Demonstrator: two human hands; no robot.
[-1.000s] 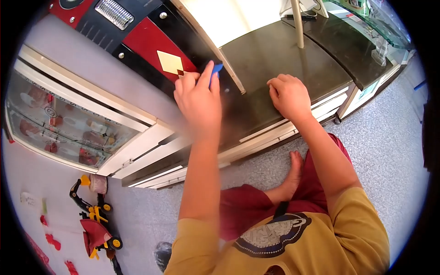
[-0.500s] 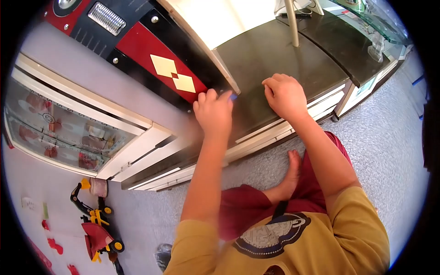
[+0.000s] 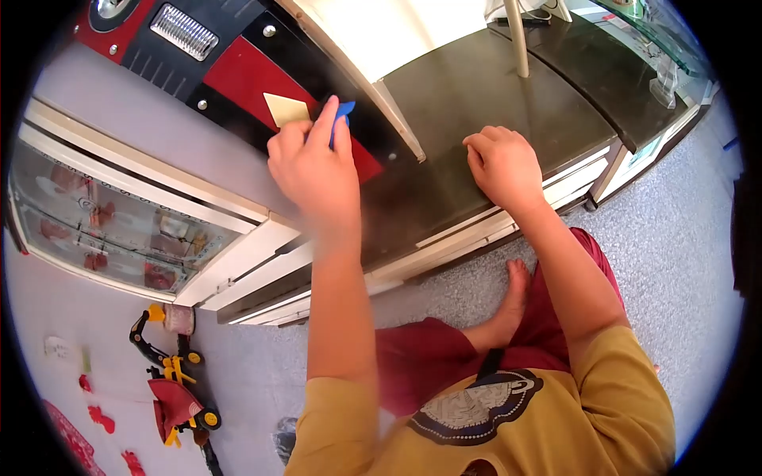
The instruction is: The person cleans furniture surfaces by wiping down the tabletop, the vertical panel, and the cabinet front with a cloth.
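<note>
My left hand (image 3: 317,178) is closed around a small blue piece that looks like cloth (image 3: 342,117), partly hidden by the fingers. It is at the red and black speaker panel (image 3: 242,67), over the cream diamond shapes; the upper diamond (image 3: 284,108) still shows, the lower one is covered. My right hand (image 3: 506,169) is curled above or on the dark cabinet top (image 3: 444,103), near its front edge. Nothing shows between its fingers, and I cannot tell if it touches the surface.
A glass-fronted cabinet (image 3: 111,214) stands at the left. A toy digger (image 3: 178,397) is on the floor at lower left. A beige pole (image 3: 517,40) rises from the cabinet top, with a glass shelf (image 3: 659,36) at upper right. My bare foot (image 3: 508,305) is below the cabinet.
My left hand has moved up and left along the speaker panel with the blue piece, from its lower end onto the diamonds. The right hand stays nearly in place.
</note>
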